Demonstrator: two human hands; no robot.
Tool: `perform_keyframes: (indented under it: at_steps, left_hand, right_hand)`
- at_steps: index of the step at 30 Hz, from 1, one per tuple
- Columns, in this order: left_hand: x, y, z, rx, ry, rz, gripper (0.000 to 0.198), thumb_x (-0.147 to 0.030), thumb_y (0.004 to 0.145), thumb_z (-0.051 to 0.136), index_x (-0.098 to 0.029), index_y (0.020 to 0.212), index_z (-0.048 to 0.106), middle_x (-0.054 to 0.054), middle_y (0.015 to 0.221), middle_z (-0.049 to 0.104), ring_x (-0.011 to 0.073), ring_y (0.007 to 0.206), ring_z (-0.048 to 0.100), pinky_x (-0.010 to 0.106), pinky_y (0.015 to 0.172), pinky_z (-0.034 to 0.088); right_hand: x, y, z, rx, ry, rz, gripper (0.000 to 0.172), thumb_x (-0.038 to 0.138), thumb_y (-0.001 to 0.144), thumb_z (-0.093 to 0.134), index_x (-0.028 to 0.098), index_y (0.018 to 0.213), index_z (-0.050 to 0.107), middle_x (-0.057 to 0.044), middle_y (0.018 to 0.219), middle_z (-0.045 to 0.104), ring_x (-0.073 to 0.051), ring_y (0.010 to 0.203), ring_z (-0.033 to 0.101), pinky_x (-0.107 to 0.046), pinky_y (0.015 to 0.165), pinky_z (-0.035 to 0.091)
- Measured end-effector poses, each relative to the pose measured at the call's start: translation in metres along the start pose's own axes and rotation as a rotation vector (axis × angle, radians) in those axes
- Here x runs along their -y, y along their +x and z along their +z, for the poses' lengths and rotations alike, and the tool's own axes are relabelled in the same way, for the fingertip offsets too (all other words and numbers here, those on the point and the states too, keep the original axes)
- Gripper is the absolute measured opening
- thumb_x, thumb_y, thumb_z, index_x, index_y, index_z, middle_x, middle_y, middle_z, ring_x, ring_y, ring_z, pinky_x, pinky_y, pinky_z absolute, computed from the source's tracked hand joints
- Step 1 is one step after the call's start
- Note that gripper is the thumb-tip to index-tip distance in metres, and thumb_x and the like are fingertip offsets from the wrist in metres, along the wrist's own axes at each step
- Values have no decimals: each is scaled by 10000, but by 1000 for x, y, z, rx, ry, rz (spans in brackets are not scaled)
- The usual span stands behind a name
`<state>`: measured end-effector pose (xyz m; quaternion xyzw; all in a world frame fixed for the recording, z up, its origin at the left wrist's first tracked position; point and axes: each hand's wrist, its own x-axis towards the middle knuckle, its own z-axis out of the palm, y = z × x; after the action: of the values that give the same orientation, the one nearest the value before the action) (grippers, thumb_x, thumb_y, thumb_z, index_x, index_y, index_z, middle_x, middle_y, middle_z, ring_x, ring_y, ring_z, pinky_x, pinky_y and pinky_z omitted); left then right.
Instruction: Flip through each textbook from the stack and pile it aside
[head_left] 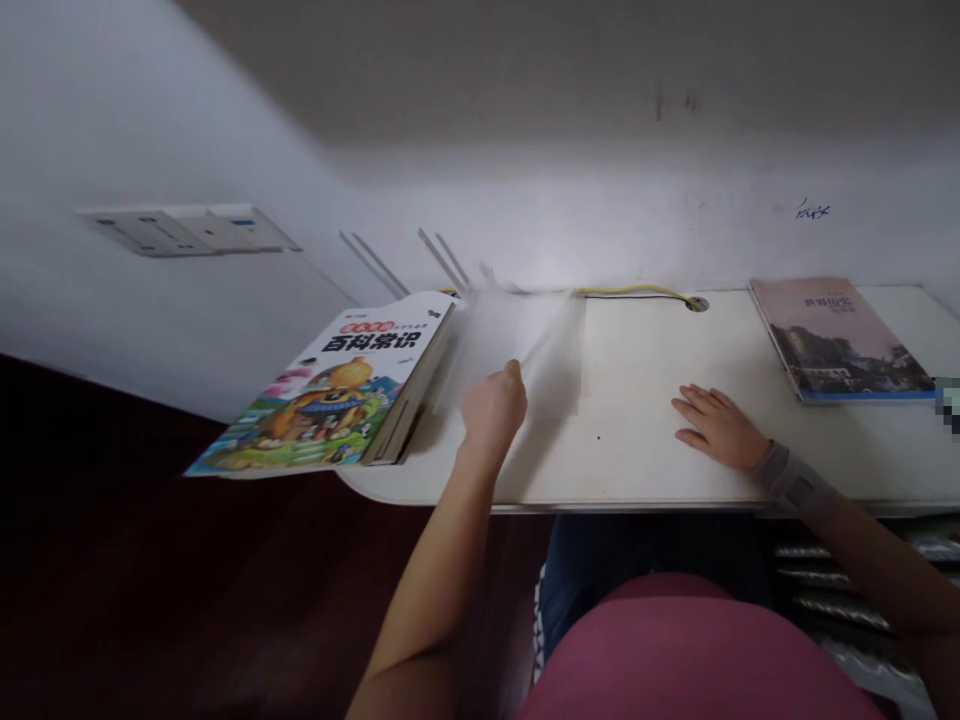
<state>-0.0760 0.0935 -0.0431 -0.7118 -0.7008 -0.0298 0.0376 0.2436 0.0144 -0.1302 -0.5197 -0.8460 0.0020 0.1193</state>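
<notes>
A thick picture book [330, 395] with a bright cartoon cover lies at the left end of the white desk [637, 440], overhanging its edge. My left hand [493, 405] is closed beside the book's right side, gripping a pale page or sheet [544, 345] that is smeared by motion. My right hand [716, 428] rests flat on the desk with its fingers stretched out, holding nothing. A grey band wraps that wrist.
A second book [840, 338] with a building on its cover lies at the desk's right rear. A yellow cable [634, 291] runs along the back edge into a grommet hole [697, 303]. Wall sockets [191, 228] sit on the left wall. Dark floor lies left of the desk.
</notes>
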Motion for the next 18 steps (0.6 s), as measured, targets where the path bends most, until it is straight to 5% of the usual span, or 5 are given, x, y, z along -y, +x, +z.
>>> perform_keyframes:
  at_steps: [3, 7, 9, 14, 18]
  left_hand:
    - [-15, -7, -14, -68, -251, 55, 383, -186, 903, 358, -99, 1226, 545, 164, 873, 716, 273, 823, 705, 389, 722, 543]
    - [-56, -31, -31, -82, -1044, 258, 466, -280, 923, 393, -135, 1366, 409, 111, 1021, 713, 170, 732, 720, 285, 639, 582]
    - [-73, -48, -38, -83, -1321, 319, 504, -366, 923, 434, -167, 1384, 390, 104, 1047, 710, 170, 732, 723, 291, 632, 598]
    - [-74, -77, -47, -281, -1563, 271, 504, -413, 903, 520, -253, 1371, 424, 55, 1005, 727, 158, 706, 721, 253, 566, 602]
    - [-46, -78, -25, -435, -1486, 145, 485, -361, 906, 525, -236, 1366, 441, 22, 897, 739, 144, 678, 714, 291, 651, 614]
  right_hand:
    - [39, 18, -2, -103, 152, 55, 627, 440, 932, 430, 131, 1460, 295, -213, 1417, 455, -318, 1324, 418, -519, 1064, 359]
    - [103, 51, 4, -393, 442, 164, 992, 482, 861, 555, 191, 1496, -149, -192, 1555, 193, -304, 1421, 239, -520, 1107, 331]
    - [120, 61, 7, -506, 530, 243, 1020, 446, 867, 554, 218, 1467, -239, -169, 1572, 138, -296, 1433, 203, -527, 1112, 325]
    - [88, 40, -11, -678, 387, 426, 710, 297, 970, 282, 270, 1479, -213, -122, 1556, 220, -248, 1396, 311, -520, 1075, 379]
    - [36, -12, -45, -651, 14, 538, 586, 252, 967, 207, 271, 1526, 32, -104, 1473, 406, -283, 1393, 312, -586, 1088, 316]
